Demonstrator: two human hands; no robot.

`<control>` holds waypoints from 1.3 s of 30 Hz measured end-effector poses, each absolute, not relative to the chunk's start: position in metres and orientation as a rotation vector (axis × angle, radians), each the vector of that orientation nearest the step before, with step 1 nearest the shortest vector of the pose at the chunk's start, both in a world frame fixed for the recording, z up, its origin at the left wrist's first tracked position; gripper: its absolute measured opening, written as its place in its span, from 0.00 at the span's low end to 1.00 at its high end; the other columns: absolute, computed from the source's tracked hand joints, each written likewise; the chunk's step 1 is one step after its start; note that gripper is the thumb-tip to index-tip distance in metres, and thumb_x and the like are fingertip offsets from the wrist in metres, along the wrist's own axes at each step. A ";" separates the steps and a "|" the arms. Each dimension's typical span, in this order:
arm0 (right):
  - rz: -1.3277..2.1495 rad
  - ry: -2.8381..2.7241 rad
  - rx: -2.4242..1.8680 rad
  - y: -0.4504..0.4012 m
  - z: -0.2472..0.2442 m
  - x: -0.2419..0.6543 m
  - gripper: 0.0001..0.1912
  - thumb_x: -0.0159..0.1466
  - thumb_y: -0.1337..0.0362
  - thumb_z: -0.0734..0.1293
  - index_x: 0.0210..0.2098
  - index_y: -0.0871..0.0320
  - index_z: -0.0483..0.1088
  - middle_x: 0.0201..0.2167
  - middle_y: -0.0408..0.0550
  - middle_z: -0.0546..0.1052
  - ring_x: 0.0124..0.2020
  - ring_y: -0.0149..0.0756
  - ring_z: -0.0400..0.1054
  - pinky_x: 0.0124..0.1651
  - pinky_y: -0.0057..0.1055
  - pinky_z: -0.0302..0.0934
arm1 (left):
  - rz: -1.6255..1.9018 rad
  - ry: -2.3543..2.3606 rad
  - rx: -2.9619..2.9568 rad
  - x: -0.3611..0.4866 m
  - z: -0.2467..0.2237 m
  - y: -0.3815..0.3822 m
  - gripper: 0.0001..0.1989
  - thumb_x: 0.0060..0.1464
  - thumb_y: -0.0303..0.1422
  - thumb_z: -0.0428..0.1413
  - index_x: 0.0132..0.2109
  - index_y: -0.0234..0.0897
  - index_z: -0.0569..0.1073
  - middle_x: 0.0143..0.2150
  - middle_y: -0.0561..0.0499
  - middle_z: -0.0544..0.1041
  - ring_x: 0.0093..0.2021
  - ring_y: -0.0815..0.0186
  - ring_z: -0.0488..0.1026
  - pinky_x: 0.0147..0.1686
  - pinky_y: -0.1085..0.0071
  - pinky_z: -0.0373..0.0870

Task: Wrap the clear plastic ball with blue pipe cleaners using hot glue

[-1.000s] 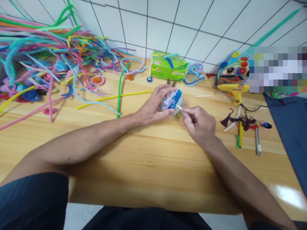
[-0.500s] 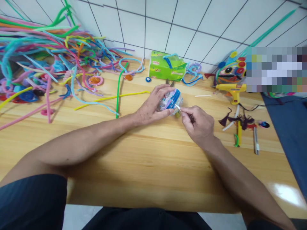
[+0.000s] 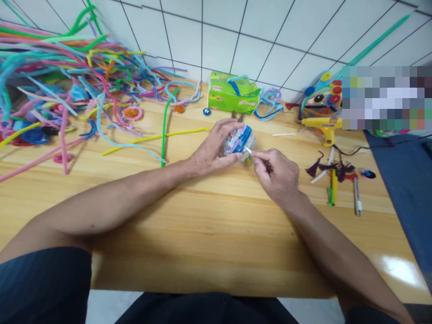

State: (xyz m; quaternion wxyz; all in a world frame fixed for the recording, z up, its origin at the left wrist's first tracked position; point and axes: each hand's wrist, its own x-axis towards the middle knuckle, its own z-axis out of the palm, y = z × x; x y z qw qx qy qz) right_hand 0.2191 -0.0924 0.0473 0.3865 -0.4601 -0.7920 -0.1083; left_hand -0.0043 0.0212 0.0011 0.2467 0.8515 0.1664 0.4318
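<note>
My left hand (image 3: 216, 146) is closed around a round, clear and whitish bundle with blue and lilac strips across it (image 3: 243, 140), fingers over its far side and thumb along its near side. Pinched in my right hand (image 3: 278, 173) is a slim, pale pointed tool (image 3: 248, 150), whose tip meets the blue strips. My fingers hide the rest of the tool, so its kind is unclear. Behind the bundle, two dark metal tips (image 3: 237, 118) stick out on the tabletop. A bit of yellow-green (image 3: 249, 160) shows at the bundle's near edge.
Pipe cleaners (image 3: 67, 67) in many colours heap up at the left. By the tiled wall lies a green packet (image 3: 232, 94). A yellow glue gun (image 3: 324, 128) with a cord, dark tassels (image 3: 344, 170) and a utility knife (image 3: 357, 198) are at the right.
The whole view has shifted slightly left. Both hands keep their hold, and the tool's tip stays at the blue strips.
</note>
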 end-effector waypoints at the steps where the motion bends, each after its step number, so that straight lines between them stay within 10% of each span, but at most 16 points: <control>1: -0.279 -2.016 -1.169 -0.092 0.047 0.219 0.09 0.72 0.72 0.69 0.48 0.53 0.79 0.33 0.42 0.84 0.27 0.32 0.74 0.31 0.31 0.65 | 1.181 0.451 2.321 -0.004 0.001 0.021 0.36 0.71 0.54 0.58 0.76 0.42 0.62 0.73 0.34 0.68 0.76 0.45 0.64 0.75 0.42 0.65; 39: -0.254 -2.002 -1.155 -0.092 0.046 0.219 0.10 0.73 0.72 0.69 0.48 0.53 0.80 0.33 0.43 0.84 0.27 0.32 0.73 0.32 0.30 0.66 | 1.117 0.499 2.298 -0.006 0.005 0.019 0.37 0.68 0.53 0.60 0.76 0.43 0.62 0.74 0.34 0.68 0.76 0.43 0.64 0.76 0.41 0.62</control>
